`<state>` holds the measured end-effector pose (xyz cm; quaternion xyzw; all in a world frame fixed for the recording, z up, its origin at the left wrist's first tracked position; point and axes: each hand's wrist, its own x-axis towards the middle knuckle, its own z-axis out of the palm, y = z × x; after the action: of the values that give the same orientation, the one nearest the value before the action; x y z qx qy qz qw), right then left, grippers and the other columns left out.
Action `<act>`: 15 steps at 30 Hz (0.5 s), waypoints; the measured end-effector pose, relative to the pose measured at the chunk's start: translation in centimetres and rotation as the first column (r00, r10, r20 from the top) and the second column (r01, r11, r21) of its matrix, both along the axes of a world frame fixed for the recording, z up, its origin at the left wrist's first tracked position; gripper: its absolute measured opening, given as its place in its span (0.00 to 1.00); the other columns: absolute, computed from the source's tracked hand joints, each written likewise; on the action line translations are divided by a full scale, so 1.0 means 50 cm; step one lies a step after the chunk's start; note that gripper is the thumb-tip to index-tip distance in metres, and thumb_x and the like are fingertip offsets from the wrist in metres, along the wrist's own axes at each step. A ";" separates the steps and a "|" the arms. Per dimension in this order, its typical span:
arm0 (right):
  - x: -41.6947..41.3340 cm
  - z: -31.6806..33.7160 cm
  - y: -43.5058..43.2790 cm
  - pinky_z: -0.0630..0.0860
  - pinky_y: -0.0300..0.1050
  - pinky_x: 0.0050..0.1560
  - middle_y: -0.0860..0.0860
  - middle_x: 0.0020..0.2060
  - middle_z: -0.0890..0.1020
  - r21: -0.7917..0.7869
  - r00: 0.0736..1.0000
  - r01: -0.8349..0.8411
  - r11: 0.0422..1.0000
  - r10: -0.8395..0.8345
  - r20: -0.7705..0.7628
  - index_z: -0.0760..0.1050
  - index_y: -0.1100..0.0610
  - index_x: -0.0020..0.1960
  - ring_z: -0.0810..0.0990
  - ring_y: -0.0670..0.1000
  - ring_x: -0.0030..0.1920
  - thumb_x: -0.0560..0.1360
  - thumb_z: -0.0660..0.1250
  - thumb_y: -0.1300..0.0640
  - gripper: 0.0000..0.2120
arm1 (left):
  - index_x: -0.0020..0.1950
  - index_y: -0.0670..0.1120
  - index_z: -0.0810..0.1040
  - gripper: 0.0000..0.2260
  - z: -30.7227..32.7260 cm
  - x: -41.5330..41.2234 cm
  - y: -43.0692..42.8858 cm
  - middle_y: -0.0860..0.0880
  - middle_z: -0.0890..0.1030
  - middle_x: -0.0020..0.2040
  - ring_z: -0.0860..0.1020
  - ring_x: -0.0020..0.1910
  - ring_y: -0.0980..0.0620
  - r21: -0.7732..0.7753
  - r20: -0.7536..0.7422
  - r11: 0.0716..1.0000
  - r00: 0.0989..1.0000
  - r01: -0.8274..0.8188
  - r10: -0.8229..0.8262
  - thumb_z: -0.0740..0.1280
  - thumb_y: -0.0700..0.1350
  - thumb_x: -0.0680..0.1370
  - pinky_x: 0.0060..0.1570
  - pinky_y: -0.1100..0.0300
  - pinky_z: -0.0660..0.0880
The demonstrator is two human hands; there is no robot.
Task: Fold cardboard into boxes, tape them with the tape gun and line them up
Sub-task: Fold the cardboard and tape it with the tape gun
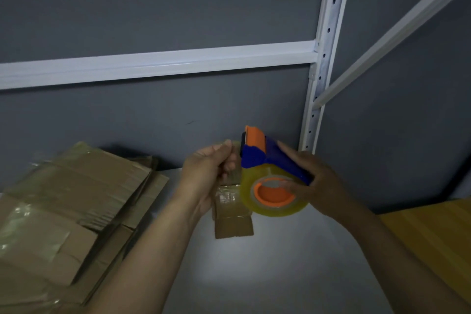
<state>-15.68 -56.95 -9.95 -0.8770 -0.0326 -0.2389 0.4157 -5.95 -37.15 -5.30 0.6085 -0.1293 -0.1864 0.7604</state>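
Dark grey wall (153, 7) fills the background, crossed by a white metal shelving frame (158, 64) with one level beam, a holed upright and a slanting beam. Below it lies a pale grey desk (280, 262).

Held in the air above the desk is a tape gun (260, 158) with a blue body. Its long axis slants from the handle at lower right up to the orange cutter head at upper left, which points toward the wall. Its tape roll (275, 201), clear yellowish on an orange hub, hangs under the body with the hub facing the viewer.

Both hands are busy. The right hand (316, 181) wraps the handle, its fingers lying across the hub. The left hand (206, 171), just left of the tape gun, pinches a clear tape strip (229, 145) near the cutter.

Beneath the tape gun a small cardboard box (233, 224) sits on the desk, shiny tape across its top. Far left of the tape gun is a blurred heap of flattened cardboard (63, 206). To its lower right lies a yellow wooden surface (433, 237)
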 end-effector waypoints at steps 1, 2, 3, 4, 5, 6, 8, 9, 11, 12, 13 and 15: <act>0.000 0.000 -0.003 0.73 0.34 0.48 0.42 0.49 0.76 -0.026 1.000 0.007 1.000 -0.007 0.004 0.58 0.22 0.65 0.75 0.43 0.50 0.66 0.66 0.35 0.31 | 0.38 0.44 0.78 0.11 0.000 0.006 -0.001 0.49 0.75 0.29 0.70 0.29 0.55 0.003 -0.006 1.000 1.000 -0.009 0.009 0.65 0.45 0.79 0.33 0.61 0.65; -0.001 0.001 -0.006 0.73 0.34 0.49 0.43 0.50 0.76 -0.050 1.000 0.009 0.999 -0.009 0.001 0.58 0.21 0.65 0.75 0.43 0.50 0.66 0.67 0.36 0.31 | 0.37 0.43 0.77 0.11 -0.003 0.013 -0.002 0.49 0.75 0.28 0.70 0.29 0.55 0.014 -0.014 1.000 1.000 -0.011 0.012 0.65 0.42 0.79 0.32 0.61 0.65; -0.001 0.002 -0.010 0.73 0.34 0.49 0.46 0.51 0.76 -0.073 1.000 0.013 0.997 -0.013 -0.006 0.60 0.22 0.65 0.75 0.43 0.52 0.66 0.68 0.36 0.30 | 0.36 0.43 0.77 0.11 -0.005 0.017 -0.002 0.50 0.75 0.28 0.70 0.28 0.55 0.037 -0.014 0.999 1.000 -0.015 0.016 0.65 0.40 0.79 0.32 0.62 0.66; 0.000 0.003 -0.015 0.73 0.32 0.49 0.47 0.52 0.76 -0.088 1.000 0.013 0.996 -0.014 -0.015 0.62 0.24 0.65 0.74 0.42 0.52 0.66 0.70 0.38 0.30 | 0.36 0.43 0.76 0.12 -0.010 0.022 0.000 0.50 0.75 0.27 0.70 0.28 0.55 0.063 -0.004 0.998 1.000 -0.022 0.023 0.64 0.39 0.79 0.31 0.62 0.67; -0.001 0.006 -0.019 0.72 0.29 0.48 0.48 0.52 0.75 -0.093 0.999 0.008 0.996 -0.011 -0.032 0.63 0.27 0.65 0.73 0.39 0.52 0.66 0.71 0.41 0.31 | 0.35 0.42 0.75 0.13 -0.012 0.024 0.001 0.50 0.75 0.26 0.69 0.28 0.54 0.085 0.010 0.996 0.999 -0.034 0.033 0.64 0.38 0.79 0.30 0.63 0.67; -0.001 0.010 -0.024 0.71 0.27 0.47 0.47 0.52 0.75 -0.092 0.999 -0.002 0.996 -0.003 -0.052 0.64 0.28 0.64 0.73 0.38 0.52 0.66 0.72 0.44 0.31 | 0.34 0.42 0.75 0.13 -0.016 0.026 0.003 0.50 0.74 0.25 0.69 0.27 0.54 0.104 0.024 0.993 0.998 -0.059 0.056 0.64 0.38 0.80 0.31 0.63 0.68; -0.002 0.016 -0.038 0.72 0.30 0.47 0.46 0.50 0.74 -0.108 0.996 -0.025 0.994 0.016 -0.084 0.65 0.24 0.62 0.73 0.40 0.51 0.67 0.75 0.49 0.33 | 0.33 0.42 0.74 0.14 -0.028 0.025 0.008 0.50 0.74 0.25 0.69 0.27 0.55 0.138 0.037 0.984 0.994 -0.112 0.108 0.63 0.37 0.80 0.33 0.62 0.68; -0.002 0.018 -0.045 0.73 0.33 0.47 0.45 0.50 0.74 -0.135 0.995 -0.031 0.990 0.018 -0.099 0.65 0.22 0.61 0.74 0.41 0.50 0.68 0.77 0.51 0.34 | 0.33 0.42 0.74 0.14 -0.037 0.023 0.010 0.50 0.73 0.25 0.69 0.27 0.55 0.160 0.035 0.979 0.992 -0.123 0.119 0.63 0.38 0.80 0.33 0.62 0.68; -0.001 0.023 -0.053 0.75 0.39 0.49 0.44 0.51 0.74 -0.193 0.990 -0.049 0.980 0.022 -0.142 0.64 0.22 0.60 0.74 0.42 0.50 0.68 0.77 0.52 0.34 | 0.34 0.42 0.74 0.14 -0.058 0.019 0.015 0.49 0.73 0.27 0.69 0.28 0.54 0.181 0.014 0.975 0.991 -0.132 0.132 0.63 0.39 0.80 0.34 0.62 0.69; 0.001 0.024 -0.053 0.76 0.41 0.51 0.44 0.52 0.74 -0.211 0.985 -0.061 0.976 0.024 -0.170 0.64 0.23 0.61 0.74 0.43 0.52 0.68 0.76 0.51 0.34 | 0.35 0.42 0.74 0.14 -0.068 0.019 0.018 0.48 0.73 0.29 0.69 0.29 0.54 0.189 0.002 0.973 0.991 -0.135 0.137 0.63 0.39 0.80 0.34 0.62 0.69; 0.002 0.024 -0.053 0.77 0.44 0.52 0.45 0.54 0.74 -0.224 0.981 -0.070 0.972 0.026 -0.194 0.63 0.25 0.61 0.74 0.43 0.53 0.68 0.76 0.50 0.33 | 0.35 0.42 0.74 0.13 -0.078 0.021 0.024 0.47 0.73 0.29 0.70 0.29 0.54 0.198 -0.007 0.970 0.989 -0.142 0.146 0.62 0.39 0.81 0.34 0.62 0.70; 0.001 0.023 -0.058 0.78 0.47 0.53 0.45 0.55 0.73 -0.241 0.975 -0.077 0.967 0.023 -0.220 0.63 0.25 0.61 0.74 0.45 0.55 0.68 0.75 0.48 0.32 | 0.36 0.43 0.74 0.13 -0.093 0.034 0.040 0.47 0.73 0.30 0.71 0.30 0.54 0.224 -0.021 0.958 0.981 -0.181 0.191 0.61 0.39 0.81 0.32 0.62 0.71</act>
<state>-15.64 -59.83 -8.81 -0.9417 -0.0392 -0.1261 0.3096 -4.27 -35.15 -9.95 0.6946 -0.0339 -0.1401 0.7048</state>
